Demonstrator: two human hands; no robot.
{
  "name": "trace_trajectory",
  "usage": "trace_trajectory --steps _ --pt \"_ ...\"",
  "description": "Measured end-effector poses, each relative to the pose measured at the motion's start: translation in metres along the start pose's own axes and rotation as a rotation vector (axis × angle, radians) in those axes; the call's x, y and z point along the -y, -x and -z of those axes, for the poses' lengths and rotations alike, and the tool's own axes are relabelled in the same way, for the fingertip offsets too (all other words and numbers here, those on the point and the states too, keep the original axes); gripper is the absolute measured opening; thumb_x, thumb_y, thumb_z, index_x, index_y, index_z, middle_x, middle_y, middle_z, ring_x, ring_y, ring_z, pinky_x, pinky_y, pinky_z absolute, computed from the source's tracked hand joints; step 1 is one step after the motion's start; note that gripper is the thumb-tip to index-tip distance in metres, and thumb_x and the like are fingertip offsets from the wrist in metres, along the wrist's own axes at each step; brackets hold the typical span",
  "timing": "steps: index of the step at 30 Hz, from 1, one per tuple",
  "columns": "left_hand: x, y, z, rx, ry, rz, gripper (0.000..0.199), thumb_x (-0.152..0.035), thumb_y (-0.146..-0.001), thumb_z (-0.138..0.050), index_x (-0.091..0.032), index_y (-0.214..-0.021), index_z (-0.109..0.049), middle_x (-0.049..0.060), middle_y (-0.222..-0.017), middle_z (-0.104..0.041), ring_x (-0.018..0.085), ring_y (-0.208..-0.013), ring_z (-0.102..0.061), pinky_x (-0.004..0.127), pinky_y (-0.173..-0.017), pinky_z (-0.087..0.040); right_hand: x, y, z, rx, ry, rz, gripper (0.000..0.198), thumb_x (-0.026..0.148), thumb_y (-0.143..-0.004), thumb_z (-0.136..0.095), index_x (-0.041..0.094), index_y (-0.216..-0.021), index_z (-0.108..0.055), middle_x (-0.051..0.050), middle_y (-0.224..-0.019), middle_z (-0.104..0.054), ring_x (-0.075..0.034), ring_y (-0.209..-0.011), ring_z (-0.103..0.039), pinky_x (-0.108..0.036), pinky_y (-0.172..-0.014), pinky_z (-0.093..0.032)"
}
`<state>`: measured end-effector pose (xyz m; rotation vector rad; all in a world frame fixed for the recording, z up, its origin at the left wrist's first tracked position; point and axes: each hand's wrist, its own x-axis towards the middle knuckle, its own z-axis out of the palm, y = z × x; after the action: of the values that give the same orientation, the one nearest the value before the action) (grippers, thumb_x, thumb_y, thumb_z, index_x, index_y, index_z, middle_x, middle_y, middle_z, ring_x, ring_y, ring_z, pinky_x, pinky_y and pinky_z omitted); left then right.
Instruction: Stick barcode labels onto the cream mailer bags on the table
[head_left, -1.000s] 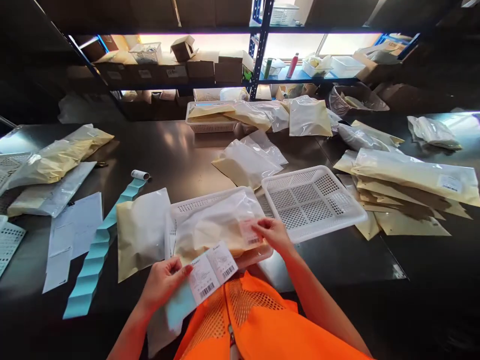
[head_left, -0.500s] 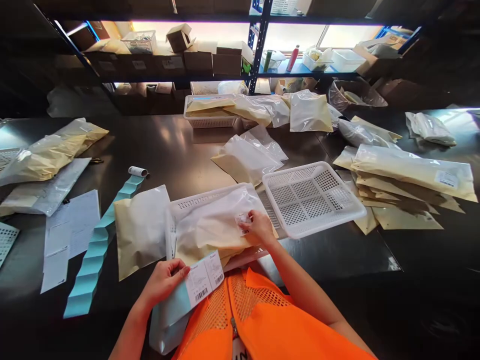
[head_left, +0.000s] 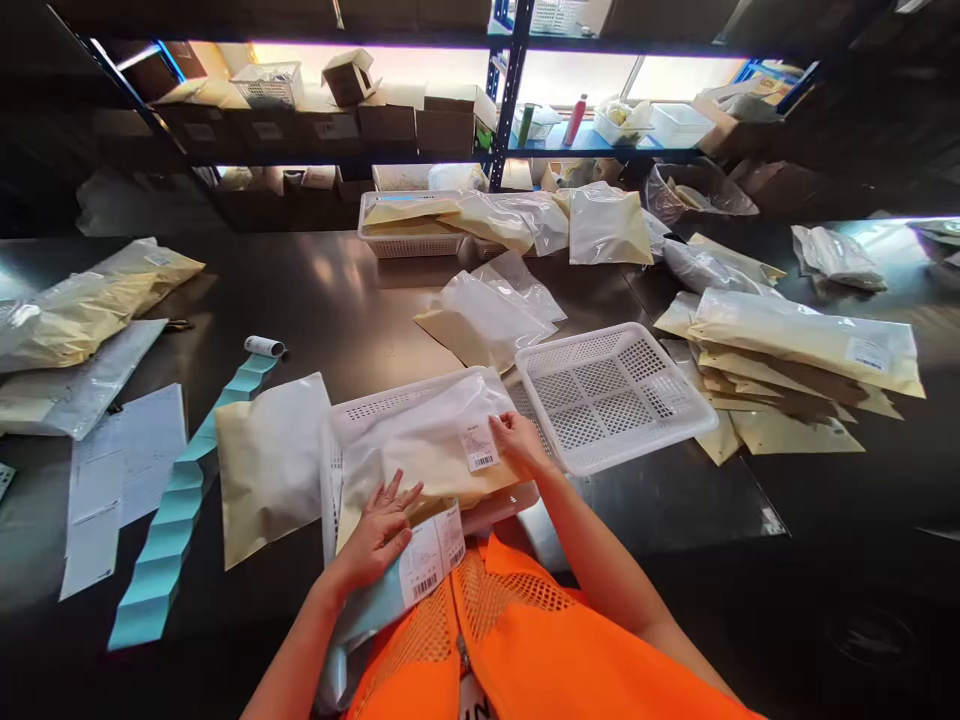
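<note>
While left hand point(head_left: 377, 538) splays on bag point(head_left: 420, 435), bunched right hand point(head_left: 521, 443) touches white barcoded label point(head_left: 478, 446), grip unclear.

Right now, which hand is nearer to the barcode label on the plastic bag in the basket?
The right one. The right hand is at the right edge of the barcode label; the left hand is lower left, apart from it.
</note>
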<state>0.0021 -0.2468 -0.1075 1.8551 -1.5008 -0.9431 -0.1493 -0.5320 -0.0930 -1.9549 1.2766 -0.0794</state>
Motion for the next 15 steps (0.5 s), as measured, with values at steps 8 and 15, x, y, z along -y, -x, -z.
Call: trace_trajectory --steps 8,15 --pt "0.037 0.008 -0.013 0.237 -0.161 0.067 0.028 -0.028 -0.091 -0.042 -0.021 -0.072 -0.062 0.0 -0.147 -0.042 0.028 -0.146 -0.009 0.061 -0.115 0.006 -0.006 0.009 -0.01 -0.123 0.301 0.037 0.034 0.039 -0.099 -0.029 0.02 -0.096 -0.058 -0.009 -0.085 -0.068 -0.021 -0.076 -0.063 -0.028 -0.062 -0.033" --pt "0.021 0.024 -0.008 0.107 -0.192 -0.036 0.028 -0.025 -0.091 -0.042 -0.021 -0.067 -0.057 0.001 -0.145 -0.047 0.028 -0.146 -0.011 0.062 -0.115 0.006 -0.015 0.016 0.005 -0.028 0.187 0.049 0.042 0.052 -0.094 -0.037 0.016 -0.109 -0.053 -0.012 -0.093 -0.069 -0.025 -0.086 -0.064 -0.029 -0.068 -0.039"
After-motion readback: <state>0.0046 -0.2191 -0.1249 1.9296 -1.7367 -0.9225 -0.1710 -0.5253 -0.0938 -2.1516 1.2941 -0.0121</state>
